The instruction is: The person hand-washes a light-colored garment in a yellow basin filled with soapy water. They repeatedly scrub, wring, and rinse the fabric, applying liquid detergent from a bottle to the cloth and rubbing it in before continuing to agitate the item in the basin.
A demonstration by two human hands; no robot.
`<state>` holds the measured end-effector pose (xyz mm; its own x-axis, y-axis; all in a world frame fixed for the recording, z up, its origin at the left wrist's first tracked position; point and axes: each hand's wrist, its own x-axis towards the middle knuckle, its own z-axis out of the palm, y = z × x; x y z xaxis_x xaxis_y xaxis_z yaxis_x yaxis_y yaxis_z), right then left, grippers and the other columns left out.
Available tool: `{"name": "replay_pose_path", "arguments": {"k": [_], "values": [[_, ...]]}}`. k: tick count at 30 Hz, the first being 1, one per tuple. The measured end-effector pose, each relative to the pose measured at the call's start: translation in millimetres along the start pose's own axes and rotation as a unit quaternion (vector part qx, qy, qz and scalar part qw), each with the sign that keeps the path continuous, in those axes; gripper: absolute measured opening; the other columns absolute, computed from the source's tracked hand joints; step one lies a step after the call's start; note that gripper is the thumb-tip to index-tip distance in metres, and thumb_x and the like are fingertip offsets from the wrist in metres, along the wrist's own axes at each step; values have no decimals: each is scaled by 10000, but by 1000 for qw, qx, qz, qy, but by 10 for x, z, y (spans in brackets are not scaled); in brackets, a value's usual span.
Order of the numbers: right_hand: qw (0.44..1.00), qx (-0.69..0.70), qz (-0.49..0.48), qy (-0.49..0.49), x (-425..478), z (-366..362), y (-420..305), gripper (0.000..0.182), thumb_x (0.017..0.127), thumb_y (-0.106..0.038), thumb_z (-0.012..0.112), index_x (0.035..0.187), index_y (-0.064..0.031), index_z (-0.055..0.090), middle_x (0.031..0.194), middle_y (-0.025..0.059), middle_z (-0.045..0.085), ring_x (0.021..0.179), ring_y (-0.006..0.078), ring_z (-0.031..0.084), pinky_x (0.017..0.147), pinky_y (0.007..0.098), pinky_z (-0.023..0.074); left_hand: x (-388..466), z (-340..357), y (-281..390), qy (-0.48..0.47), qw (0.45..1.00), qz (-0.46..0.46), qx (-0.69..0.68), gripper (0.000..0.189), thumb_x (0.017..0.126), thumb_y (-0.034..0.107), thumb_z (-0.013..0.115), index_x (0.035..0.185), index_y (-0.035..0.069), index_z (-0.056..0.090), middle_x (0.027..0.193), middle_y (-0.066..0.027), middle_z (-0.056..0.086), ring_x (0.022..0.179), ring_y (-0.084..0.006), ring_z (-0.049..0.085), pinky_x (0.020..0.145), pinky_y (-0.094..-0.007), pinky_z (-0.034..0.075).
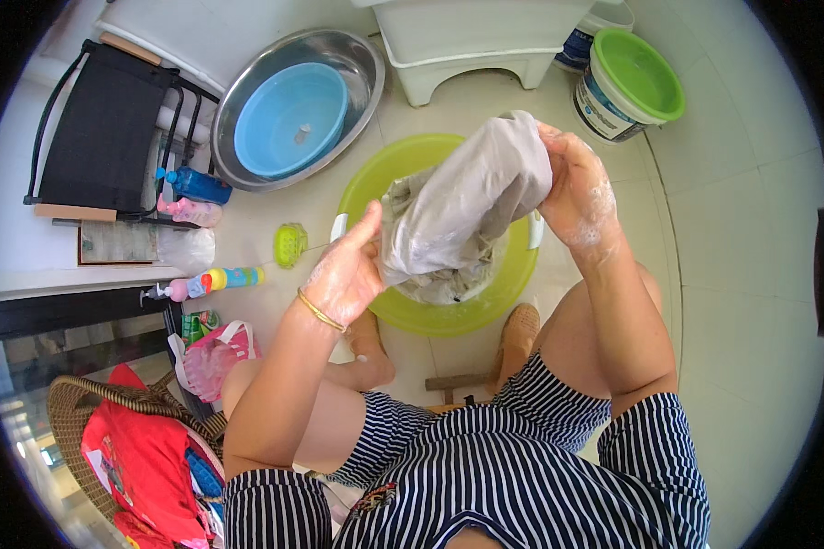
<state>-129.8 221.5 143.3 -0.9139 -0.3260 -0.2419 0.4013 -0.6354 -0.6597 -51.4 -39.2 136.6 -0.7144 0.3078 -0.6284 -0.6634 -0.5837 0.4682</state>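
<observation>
A wet light-grey garment (446,213) is stretched between my two hands above a yellow-green plastic basin (419,322). My right hand (580,189), with suds on its wrist, pinches the upper right end of the cloth. On the other side, my left hand (349,271) holds the lower left edge, thumb pointing up; its fingertips are partly hidden behind the fabric. The lower part of the garment rests in the basin, where some soapy water shows. White handles (535,230) sit on the basin's rim.
A steel basin (223,154) holds a blue basin (247,130) at upper left. A green scrubbing brush (290,246) and several bottles (202,185) are at left. A wicker basket (65,412) of clothes stands lower left. A white bucket (604,113) with a green basin on top stands upper right.
</observation>
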Motion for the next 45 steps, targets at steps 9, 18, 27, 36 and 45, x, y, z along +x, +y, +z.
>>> {"name": "replay_pose_path", "arguments": {"k": [9, 18, 27, 36, 45], "values": [[998, -37, 16, -52, 4, 200, 132, 260, 931, -142, 558, 1150, -4, 578, 1078, 72, 638, 999, 162, 601, 909, 321, 475, 32, -153, -214, -71, 979, -47, 185, 307, 908, 130, 546, 1124, -76, 618, 1056, -125, 664, 958, -191, 651, 871, -302, 512], [997, -75, 4, -24, 3, 245, 159, 254, 897, -113, 633, 1119, -11, 565, 1033, 62, 629, 978, 152, 593, 919, 305, 460, 49, -101, -22, 211, 741, 172, 613, 190, 871, 180, 549, 945, 6, 579, 895, -51, 620, 773, -117, 548, 702, -298, 468], [976, -204, -54, 51, -31, 178, 102, 317, 876, -102, 669, 1149, -12, 534, 1044, 84, 607, 952, 171, 579, 903, 315, 442, -56, -526, 641, 159, 901, 398, 69, 132, 936, 144, 497, 996, 40, 553, 980, -116, 646, 905, -229, 644, 831, -402, 532], [980, -101, -135, 102, -44, 285, -287, 448, 861, -137, 685, 1263, -16, 528, 1129, 105, 582, 1052, 192, 565, 907, 333, 478, -284, -142, 792, 233, 794, 529, 188, 147, 949, 137, 493, 1043, 29, 523, 975, -82, 579, 921, -165, 581, 818, -345, 500], [987, -67, -147, 19, -8, 260, -488, 454, 900, -148, 628, 1326, -27, 525, 1230, 90, 568, 1113, 182, 553, 981, 323, 442, -286, 47, 903, 212, 836, 489, 130, 209, 940, 117, 526, 1114, 1, 539, 988, -92, 592, 905, -174, 579, 826, -317, 493]]}}
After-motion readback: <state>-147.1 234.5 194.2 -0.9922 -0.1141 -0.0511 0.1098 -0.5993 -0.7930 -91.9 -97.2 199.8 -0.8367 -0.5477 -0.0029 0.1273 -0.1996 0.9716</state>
